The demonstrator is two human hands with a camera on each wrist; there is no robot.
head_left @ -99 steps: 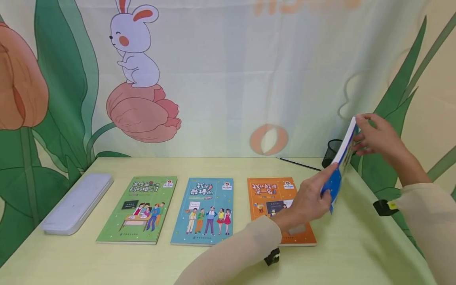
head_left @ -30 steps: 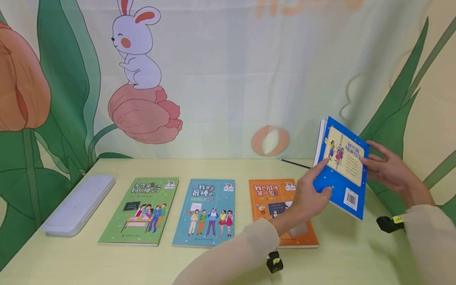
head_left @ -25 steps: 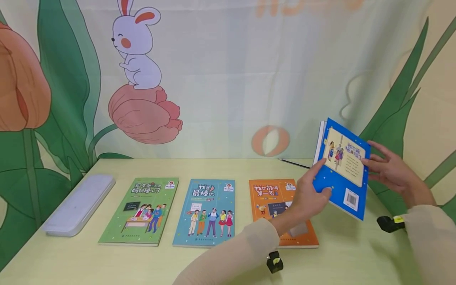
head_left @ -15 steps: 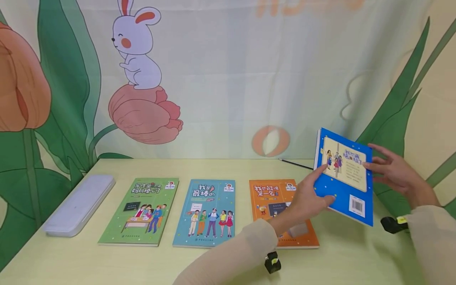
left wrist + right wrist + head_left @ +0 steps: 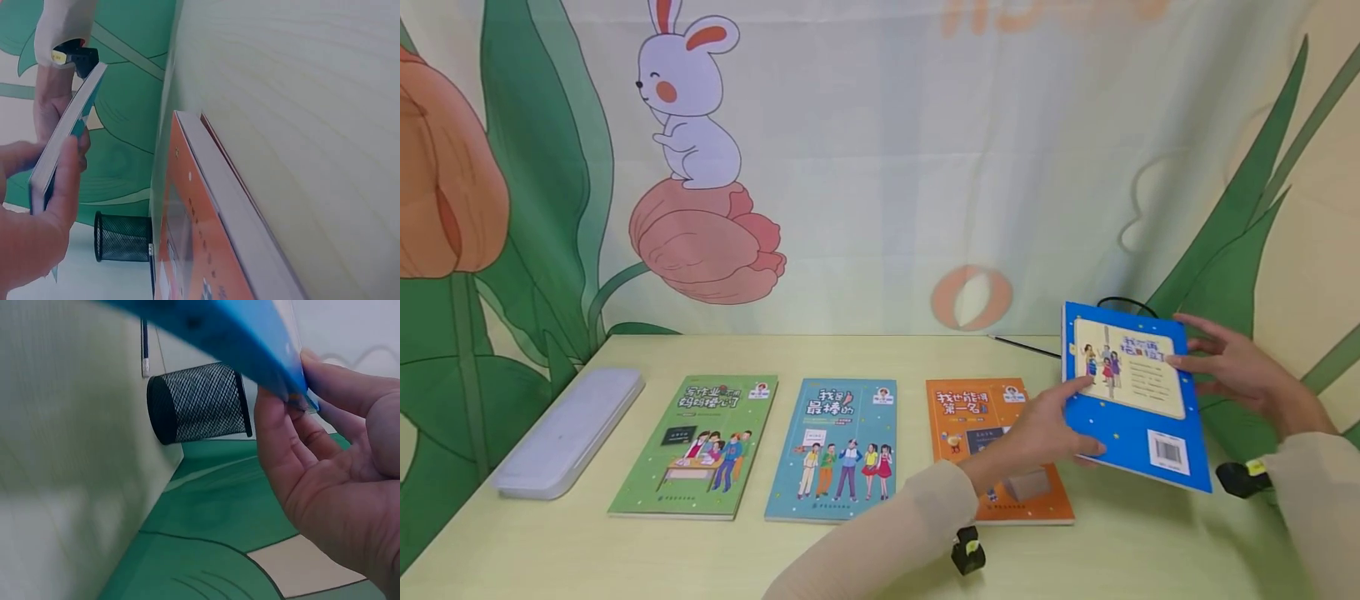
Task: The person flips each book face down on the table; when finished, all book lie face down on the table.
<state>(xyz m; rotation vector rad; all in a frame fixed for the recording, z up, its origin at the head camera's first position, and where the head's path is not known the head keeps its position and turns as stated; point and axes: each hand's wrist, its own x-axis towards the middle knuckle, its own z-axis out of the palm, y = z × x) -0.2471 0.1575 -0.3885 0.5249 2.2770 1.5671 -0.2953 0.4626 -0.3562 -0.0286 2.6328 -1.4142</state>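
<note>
Both hands hold a blue book [image 5: 1127, 442] above the right side of the table, its back cover with a barcode turned up. My left hand [image 5: 1037, 429] pinches the book's left edge, thumb and fingers on opposite faces, as the left wrist view confirms. At the right edge, my right hand [image 5: 1243, 371] grips the book between thumb and fingers; the right wrist view shows this hand [image 5: 337, 444] close up. An orange book [image 5: 1037, 500] lies partly hidden under my left forearm. Left of it lie a teal book [image 5: 831, 442] and a green book [image 5: 696, 450], covers up.
A grey-white case [image 5: 571, 433] rests at the table's left end. Behind the blue book stands a black mesh pen holder [image 5: 200, 403], mostly hidden in the head view. A dark pencil [image 5: 1026, 345] lies near the table's back edge, before a printed curtain [image 5: 850, 167].
The blue book, first seen nearly edge-on, has turned its back cover toward the head camera. Over the last second both hands have lowered it and tilted it flatter.
</note>
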